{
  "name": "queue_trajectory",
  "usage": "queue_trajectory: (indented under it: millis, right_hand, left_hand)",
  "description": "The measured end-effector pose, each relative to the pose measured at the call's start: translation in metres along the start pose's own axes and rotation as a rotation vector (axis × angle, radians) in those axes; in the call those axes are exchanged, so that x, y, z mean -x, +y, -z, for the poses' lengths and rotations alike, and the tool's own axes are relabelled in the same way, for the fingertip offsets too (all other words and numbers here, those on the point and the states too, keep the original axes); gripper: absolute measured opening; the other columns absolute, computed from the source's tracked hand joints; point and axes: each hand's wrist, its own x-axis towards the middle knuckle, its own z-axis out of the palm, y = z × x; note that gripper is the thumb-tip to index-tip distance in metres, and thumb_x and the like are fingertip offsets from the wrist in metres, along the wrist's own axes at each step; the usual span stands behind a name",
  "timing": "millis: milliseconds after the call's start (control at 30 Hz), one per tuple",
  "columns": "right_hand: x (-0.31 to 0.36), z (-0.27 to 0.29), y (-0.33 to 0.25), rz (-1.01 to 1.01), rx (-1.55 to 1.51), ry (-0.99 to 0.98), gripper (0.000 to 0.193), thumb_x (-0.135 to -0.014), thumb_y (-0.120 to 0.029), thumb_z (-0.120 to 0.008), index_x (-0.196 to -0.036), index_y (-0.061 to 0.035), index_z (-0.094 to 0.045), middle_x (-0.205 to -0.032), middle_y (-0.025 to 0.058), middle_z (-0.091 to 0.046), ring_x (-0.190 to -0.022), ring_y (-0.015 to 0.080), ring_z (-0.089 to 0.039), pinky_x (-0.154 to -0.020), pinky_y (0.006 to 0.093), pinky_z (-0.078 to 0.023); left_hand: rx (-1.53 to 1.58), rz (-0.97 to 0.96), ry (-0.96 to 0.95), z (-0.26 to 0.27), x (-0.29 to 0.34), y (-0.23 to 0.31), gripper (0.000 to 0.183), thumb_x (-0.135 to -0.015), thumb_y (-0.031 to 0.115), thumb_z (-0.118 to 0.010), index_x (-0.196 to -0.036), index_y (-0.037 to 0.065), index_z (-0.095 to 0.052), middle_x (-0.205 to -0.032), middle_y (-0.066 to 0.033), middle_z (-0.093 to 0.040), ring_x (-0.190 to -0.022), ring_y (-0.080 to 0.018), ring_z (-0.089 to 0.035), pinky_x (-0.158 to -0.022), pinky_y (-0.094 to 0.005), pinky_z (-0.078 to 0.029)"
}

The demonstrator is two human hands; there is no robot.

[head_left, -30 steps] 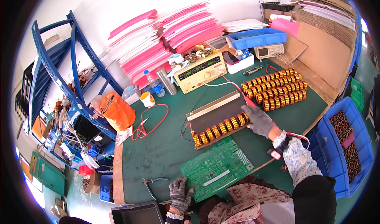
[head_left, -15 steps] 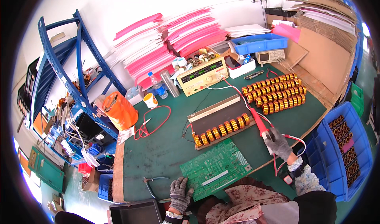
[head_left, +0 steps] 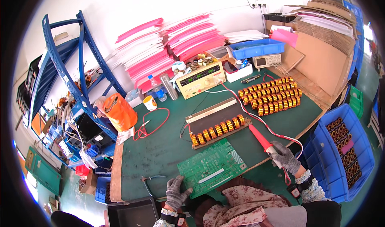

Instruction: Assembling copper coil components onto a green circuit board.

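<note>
My right hand [head_left: 285,158], in a grey glove, is closed around the handle of a red test probe [head_left: 260,138] with a red-and-white lead. The probe's tip points away from me, near the right end of a test fixture [head_left: 212,110]. Along the fixture's near edge stands a row of copper-wound ring coils [head_left: 217,131]. My gloved left hand [head_left: 176,193] lies at the near left corner of a green circuit board [head_left: 208,162], its fingers stretched out and the thumb apart. Pliers [head_left: 147,183] with blue-grey handles lie left of that hand.
Several rows of ring coils [head_left: 270,96] stand at the right, behind the probe. A yellow bench meter [head_left: 200,79], steel flask [head_left: 169,87], bottle [head_left: 157,89] and cup [head_left: 150,103] line the back. A black tray [head_left: 132,215] sits near left; a blue crate [head_left: 337,154] of coils, right.
The probe's tip has drawn back toward me, from beside the last coil to just off the fixture's end. My left hand stays by the board's corner. The whole view has shifted slightly.
</note>
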Motion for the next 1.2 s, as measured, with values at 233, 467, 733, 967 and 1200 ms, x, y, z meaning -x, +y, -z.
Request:
queue_trajectory:
  millis: [233,467,733,967,1200]
  right_hand:
    - [0.011,-0.01,0.0,0.406,1.129,0.242,0.061,-0.079,-0.017,-0.059,-0.133,-0.0029,-0.036,-0.087,0.0219,-0.06,-0.075,0.035,-0.061,-0.067,0.0435,-0.049]
    - [0.013,-0.017,-0.006,0.224,1.354,0.23,0.056,-0.081,-0.021,-0.055,-0.13,0.0004,-0.037,-0.083,0.0218,-0.062,-0.076,0.0375,-0.061,-0.07,0.0473,-0.047]
    - [0.01,-0.019,-0.009,0.263,1.378,0.234,0.055,-0.081,-0.02,-0.055,-0.13,0.0006,-0.038,-0.079,0.023,-0.062,-0.073,0.0384,-0.061,-0.069,0.0467,-0.047]
    - [0.005,-0.016,-0.007,0.264,1.412,0.235,0.052,-0.081,-0.019,-0.055,-0.127,-0.0001,-0.04,-0.077,0.0235,-0.062,-0.073,0.0388,-0.062,-0.069,0.0468,-0.048]
    - [0.006,-0.019,-0.011,0.296,1.399,0.235,0.051,-0.081,-0.02,-0.055,-0.126,0.0008,-0.041,-0.081,0.0235,-0.062,-0.075,0.039,-0.061,-0.07,0.0473,-0.047]
  left_hand:
    - [0.05,0.015,-0.007,0.001,-0.001,0.006,0.06,-0.063,0.029,-0.079,-0.115,0.008,-0.058,-0.116,-0.0139,-0.059,-0.105,-0.0324,-0.051,-0.091,-0.0394,-0.044]
    - [0.166,0.065,-0.034,-0.002,0.001,0.003,0.054,-0.066,0.025,-0.077,-0.113,0.008,-0.058,-0.098,-0.0135,-0.061,-0.087,-0.0283,-0.057,-0.08,-0.0387,-0.048]
    - [0.039,-0.104,0.023,-0.002,0.001,0.003,0.042,-0.074,0.022,-0.07,-0.111,0.007,-0.057,-0.092,-0.0152,-0.059,-0.083,-0.0316,-0.056,-0.074,-0.0397,-0.046]
    - [0.262,0.152,-0.088,0.001,0.001,0.02,0.052,-0.075,0.027,-0.069,-0.12,0.007,-0.05,-0.106,-0.0189,-0.056,-0.087,-0.0354,-0.057,-0.078,-0.0418,-0.048]
    - [0.054,0.086,-0.1,-0.004,0.001,0.017,0.055,-0.077,0.028,-0.068,-0.122,0.003,-0.047,-0.098,-0.0199,-0.055,-0.086,-0.0355,-0.058,-0.074,-0.0408,-0.049]
